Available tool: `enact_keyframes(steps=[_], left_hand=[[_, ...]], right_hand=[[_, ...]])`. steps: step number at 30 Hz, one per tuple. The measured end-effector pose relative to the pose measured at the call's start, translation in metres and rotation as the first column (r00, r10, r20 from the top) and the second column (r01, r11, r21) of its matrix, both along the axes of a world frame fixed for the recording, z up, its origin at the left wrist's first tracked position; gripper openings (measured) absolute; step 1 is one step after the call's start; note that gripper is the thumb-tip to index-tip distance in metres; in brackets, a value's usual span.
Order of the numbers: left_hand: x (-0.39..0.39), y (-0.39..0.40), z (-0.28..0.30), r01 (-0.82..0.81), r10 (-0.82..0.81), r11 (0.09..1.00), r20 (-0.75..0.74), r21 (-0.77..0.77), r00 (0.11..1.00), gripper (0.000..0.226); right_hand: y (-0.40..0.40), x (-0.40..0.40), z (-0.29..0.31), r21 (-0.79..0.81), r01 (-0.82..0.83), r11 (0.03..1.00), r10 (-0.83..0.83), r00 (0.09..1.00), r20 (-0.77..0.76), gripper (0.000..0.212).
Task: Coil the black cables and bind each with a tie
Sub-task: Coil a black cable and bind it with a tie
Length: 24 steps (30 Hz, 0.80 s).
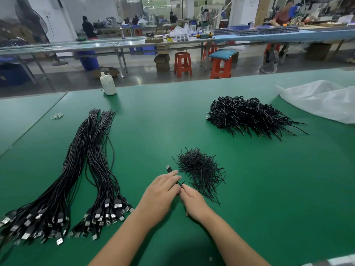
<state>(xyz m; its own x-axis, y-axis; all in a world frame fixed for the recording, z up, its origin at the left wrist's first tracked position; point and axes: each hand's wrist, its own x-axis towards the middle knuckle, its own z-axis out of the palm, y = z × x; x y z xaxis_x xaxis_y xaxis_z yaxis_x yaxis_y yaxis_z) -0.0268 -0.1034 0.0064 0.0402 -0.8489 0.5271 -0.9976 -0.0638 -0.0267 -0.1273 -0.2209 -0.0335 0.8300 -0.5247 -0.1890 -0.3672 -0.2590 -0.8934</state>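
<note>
Both hands worked mid-frame: our left hand gripped a coiled cable, our right hand pinched a tie; finished coils lay upper right, two bundles left uncoiled.

On the desk, two long bundles of uncoiled cables lie side by side on the left, plug ends toward the near edge. The pile of ties sits near the middle, just beyond the two hands. The heap of coiled cables lies farther back on the right, a plastic bag behind it at the right edge. A bottle stands at the far edge; rubber bands lie left of the bundles.
</note>
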Motion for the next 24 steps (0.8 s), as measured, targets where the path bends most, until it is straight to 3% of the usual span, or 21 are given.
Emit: enact_keyframes(steps=[4,6,9,13,16,18,24], left_hand=[[0.003,-0.004,0.007,-0.090,0.148,0.977,-0.311,0.194,0.939,0.005],[0.003,-0.007,0.007,-0.180,0.276,0.956,-0.499,0.234,0.822,0.008],[-0.002,-0.014,0.010,-0.272,0.360,0.931,-0.745,0.245,0.562,0.017],[-0.001,-0.023,0.008,-0.336,0.435,0.884,-0.833,0.324,0.342,0.019],[0.003,-0.022,0.006,-0.307,0.451,0.867,-0.879,0.392,0.153,0.018],[0.007,-0.021,0.007,-0.258,0.489,0.858,-0.861,0.445,0.138,0.016],[0.011,-0.018,0.011,-0.258,0.550,0.832,-0.790,0.491,0.271,0.011]], right_hand=[[0.000,-0.004,0.001,0.040,-0.044,0.998,0.044,0.999,-0.001,0.025],[0.001,-0.005,0.003,0.063,-0.043,0.997,0.043,0.999,0.006,0.026],[0.001,-0.007,0.006,0.087,-0.032,0.996,0.030,0.999,0.019,0.029],[0.006,-0.008,0.004,-0.167,-0.034,0.985,0.034,0.999,-0.001,0.034],[0.018,-0.012,-0.002,-0.397,-0.008,0.918,0.009,1.000,0.002,0.035],[0.024,-0.015,-0.005,-0.491,-0.013,0.871,0.016,1.000,0.002,0.033],[0.033,-0.018,-0.003,-0.626,-0.066,0.777,0.085,0.996,0.000,0.028]])
